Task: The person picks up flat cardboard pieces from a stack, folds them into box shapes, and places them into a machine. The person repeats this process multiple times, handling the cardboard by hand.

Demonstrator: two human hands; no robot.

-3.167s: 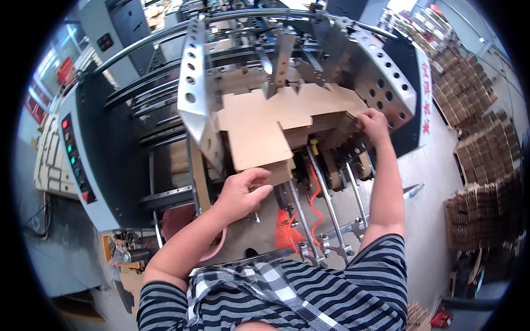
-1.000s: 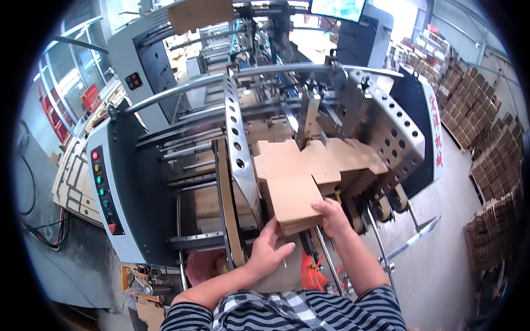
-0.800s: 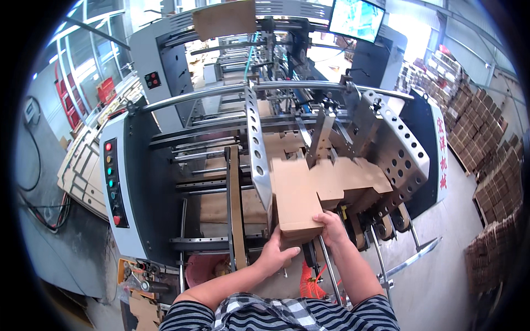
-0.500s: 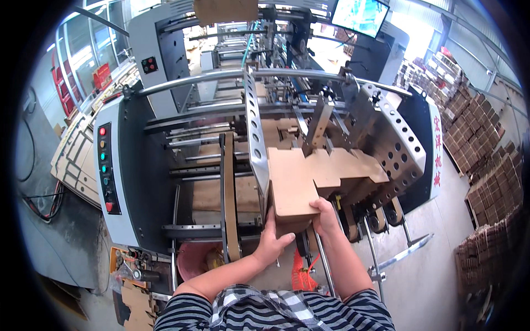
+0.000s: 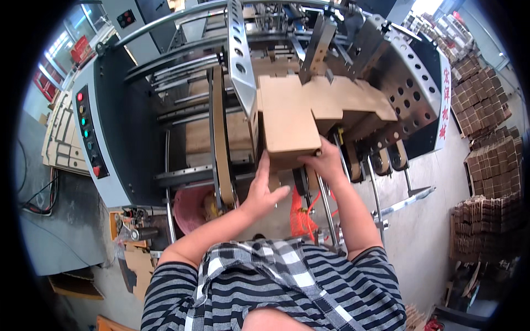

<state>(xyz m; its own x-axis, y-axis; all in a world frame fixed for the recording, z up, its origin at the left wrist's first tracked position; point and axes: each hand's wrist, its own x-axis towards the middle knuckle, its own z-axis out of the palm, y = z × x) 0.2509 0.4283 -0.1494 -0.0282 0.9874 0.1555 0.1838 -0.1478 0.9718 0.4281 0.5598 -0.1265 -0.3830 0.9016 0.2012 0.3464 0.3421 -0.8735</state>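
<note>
At the near edge of the machine [image 5: 124,127], one cardboard stack [image 5: 348,96] points its panel [image 5: 291,124] lengthwise toward the person [image 5: 287,276]; left hand [image 5: 261,193], spread open, touches its left corner; right hand [image 5: 329,163] pinches the right.

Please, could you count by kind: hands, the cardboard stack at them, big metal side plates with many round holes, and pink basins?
Hands: 2 (left hand, right hand)
Cardboard stack: 1
Holed side plates: 2 (left plate, right plate)
Pink basin: 1
Total: 6
</note>
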